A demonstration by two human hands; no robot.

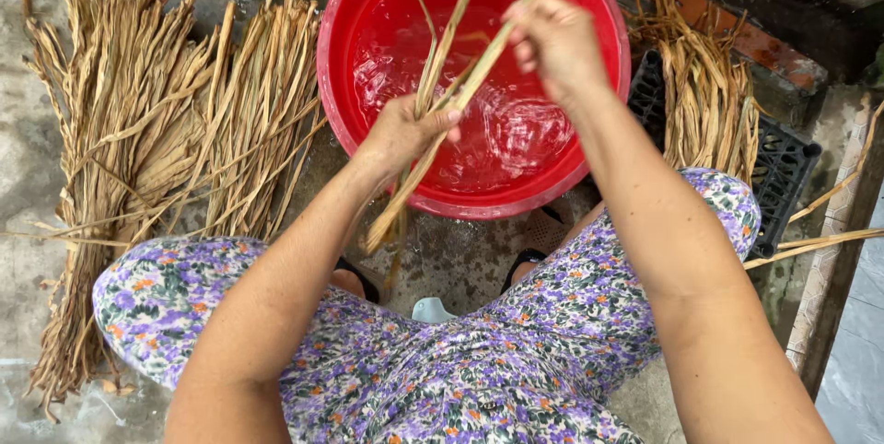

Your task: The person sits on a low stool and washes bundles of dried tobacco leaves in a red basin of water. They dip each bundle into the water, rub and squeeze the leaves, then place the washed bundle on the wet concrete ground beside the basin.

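My left hand [405, 131] grips a few long dried plant strips [440, 122] above a red basin [608, 29] of water. The strips run from below my left hand up past the top of the view. My right hand [552, 39] pinches one of the same strips higher up, over the basin's right side. Both arms reach out over my knees, which are covered in purple floral cloth.
A large bundle of dried strips [157, 131] lies on the wet concrete floor at the left. Another bundle [704, 94] rests on a black plastic crate [787, 168] at the right. A brick ledge [764, 48] runs behind the crate.
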